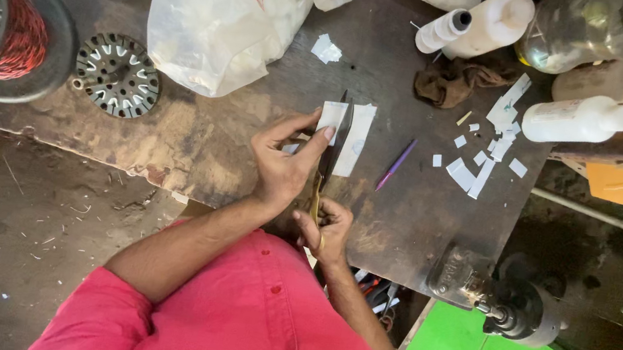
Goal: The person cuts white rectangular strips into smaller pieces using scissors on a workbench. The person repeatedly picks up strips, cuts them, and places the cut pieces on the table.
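The white paper strip (334,115) lies flat on the dark, stained workbench (203,135), just ahead of you. It looks thin, light and limp, likely to curl or slide, so pinning it near the edge beside the cut line seems the best hold. Your left hand (286,165) presses its fingertips on the strip, holding it down. Your right hand (324,230) is clenched around the yellowish handles of the scissors (330,157), whose dark blades run up between this strip and a second white strip (355,139). A purple pen (396,165) lies near, small paper offcuts (485,155) farther right, with smooth white plastic bottles (579,119) beyond.
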